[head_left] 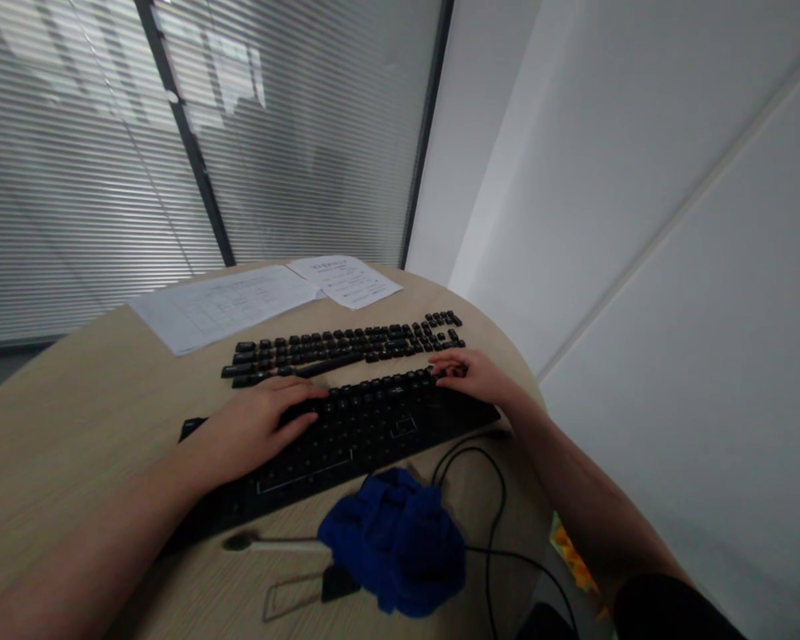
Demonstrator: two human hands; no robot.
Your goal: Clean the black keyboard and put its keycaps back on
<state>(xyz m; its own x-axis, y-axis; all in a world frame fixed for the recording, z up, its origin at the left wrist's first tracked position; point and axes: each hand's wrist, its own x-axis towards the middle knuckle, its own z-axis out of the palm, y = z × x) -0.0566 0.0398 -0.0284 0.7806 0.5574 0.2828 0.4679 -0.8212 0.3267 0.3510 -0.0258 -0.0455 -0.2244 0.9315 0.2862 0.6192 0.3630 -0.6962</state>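
A black keyboard base point(366, 444) lies at a slant on the round wooden table, with keycaps along its far edge and bare key positions nearer. Loose black keycaps point(333, 345) are laid out in rows just beyond it. My left hand point(267, 422) rests over the left part of the keyboard, fingers apart, with nothing visible in it. At the keyboard's far right corner is my right hand point(463, 372), its fingers bent and pressed together; whatever they may hold is too small to make out.
A crumpled blue cloth point(396, 542), a brush point(280, 542) and a wire tool point(300, 594) lie near the front. A black cable point(503, 498) curves at right. Paper sheets point(227, 302) lie at the table's far side, before blinds and a white wall.
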